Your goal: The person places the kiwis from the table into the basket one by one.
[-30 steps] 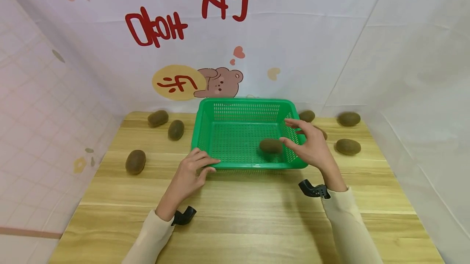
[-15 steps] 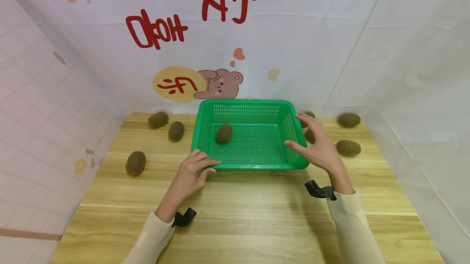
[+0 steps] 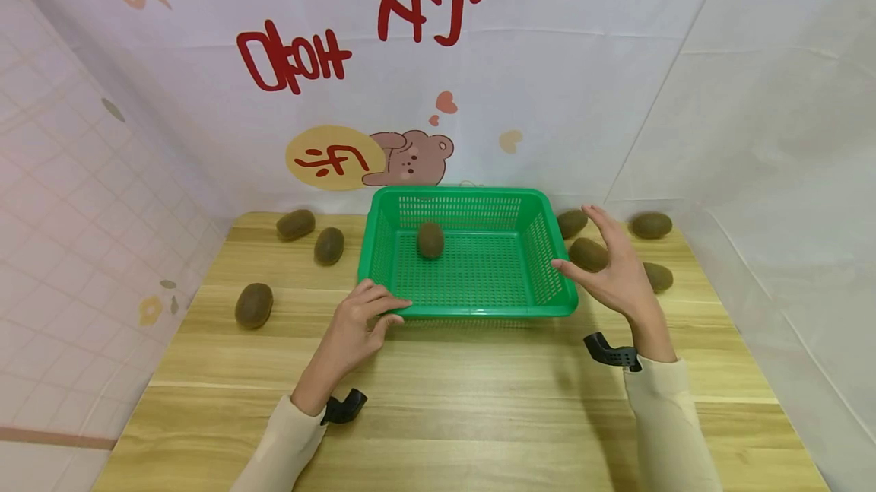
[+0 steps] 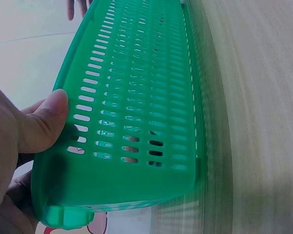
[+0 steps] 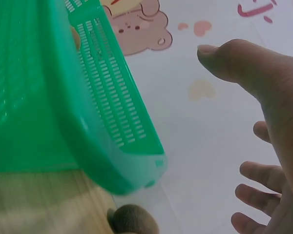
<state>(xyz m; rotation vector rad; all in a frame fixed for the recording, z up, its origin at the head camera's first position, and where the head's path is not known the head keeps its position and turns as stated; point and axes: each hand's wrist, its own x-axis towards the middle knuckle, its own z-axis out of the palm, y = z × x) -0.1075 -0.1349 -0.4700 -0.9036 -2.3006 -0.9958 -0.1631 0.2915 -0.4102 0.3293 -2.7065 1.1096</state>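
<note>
A green plastic basket (image 3: pixel 472 312) with slotted walls stands on the table, one brown kiwi (image 3: pixel 430 240) lying inside it toward the left. At the basket's front left corner my left hand (image 3: pixel 356 325) holds the rim, the thumb (image 4: pixel 49 119) on the outside of the wall and the fingers over the edge. My right hand (image 3: pixel 616 275) hovers just right of the basket with thumb and fingers spread and nothing in it. Below and behind that hand lie a kiwi (image 3: pixel 588 255) and another kiwi (image 3: pixel 571 223); the hand partly covers a third kiwi (image 3: pixel 658 277).
Left of the basket are a kiwi (image 3: pixel 296 224), a second kiwi (image 3: pixel 329 246) and a third kiwi (image 3: pixel 254 305). One more kiwi (image 3: pixel 650 225) sits at the back right. A white printed cloth (image 3: pixel 547 81) closes off the rear of the wooden table (image 3: pixel 465 401).
The kiwi in the basket has rolled from the right side to the left, then slightly back. My right hand has moved right, out of the basket. The left hand has stayed on the rim.
</note>
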